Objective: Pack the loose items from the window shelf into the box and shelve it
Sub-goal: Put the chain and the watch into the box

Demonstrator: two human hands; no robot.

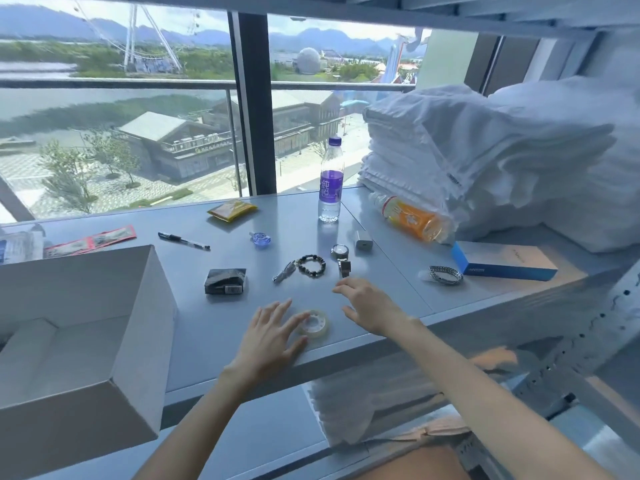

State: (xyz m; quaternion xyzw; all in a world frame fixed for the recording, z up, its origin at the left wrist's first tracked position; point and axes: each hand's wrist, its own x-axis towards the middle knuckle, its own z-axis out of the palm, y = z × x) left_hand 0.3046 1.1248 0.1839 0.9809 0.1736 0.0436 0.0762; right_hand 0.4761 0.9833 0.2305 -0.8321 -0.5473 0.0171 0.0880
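Grey window shelf (pixel 294 220) carrying loose items, among them a pen (pixel 183 241), watch (pixel 341 252) and bottle (pixel 330 181); the open box (pixel 86 341) is at left. Left hand (pixel 266 341), fingers straight and spread, touches the tape (pixel 317 325). Right hand (pixel 370 310) hovers just beside the tape, fingers relaxed, holding nothing.

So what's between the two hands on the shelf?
A roll of clear tape, at the fingertips of the left hand; the right hand sits apart. Head view.

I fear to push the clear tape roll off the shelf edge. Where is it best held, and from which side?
Probably pinch the tape roll across its outer rim from above, since it lies flat, hole upward, close to the shelf front edge. The left hand is nearest to it.
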